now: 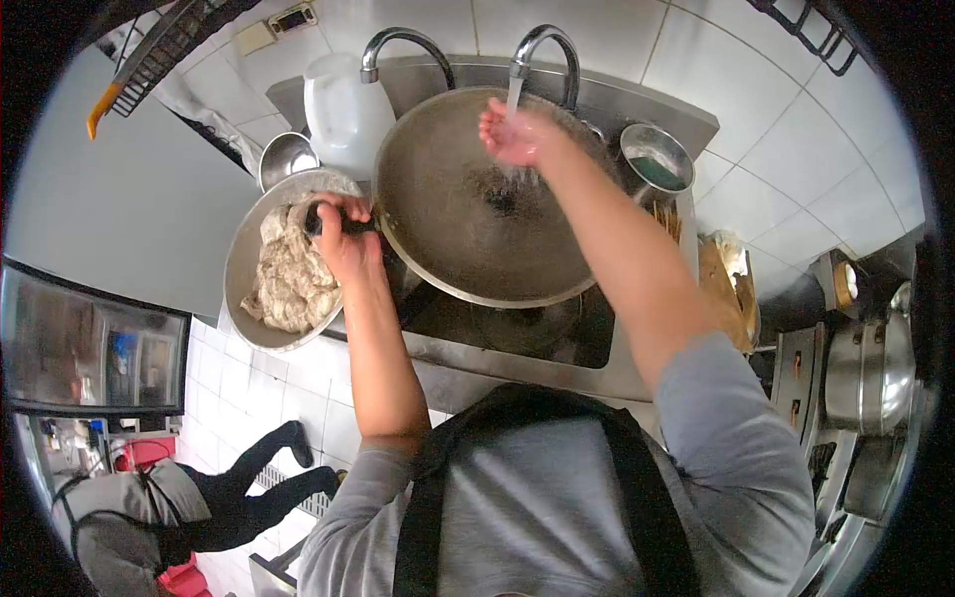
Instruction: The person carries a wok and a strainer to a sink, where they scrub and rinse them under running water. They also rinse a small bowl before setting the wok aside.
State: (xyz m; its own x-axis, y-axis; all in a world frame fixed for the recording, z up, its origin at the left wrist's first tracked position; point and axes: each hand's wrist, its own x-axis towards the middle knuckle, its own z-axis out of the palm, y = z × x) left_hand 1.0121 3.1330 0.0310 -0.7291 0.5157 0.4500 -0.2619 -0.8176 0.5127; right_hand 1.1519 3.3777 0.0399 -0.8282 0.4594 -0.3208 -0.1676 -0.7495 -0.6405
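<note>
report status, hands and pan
Left hand shut on pan handle. Right hand open under running tap, above pan. Full bowl close beside the handle.

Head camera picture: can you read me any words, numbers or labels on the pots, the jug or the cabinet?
No text can be read anywhere in this view.
White plastic jug: no label shows.
Large round metal wok, gripped at its handle by the left hand: no marks.
Glass-fronted cabinet at the left: the things inside are too blurred to read.
</note>
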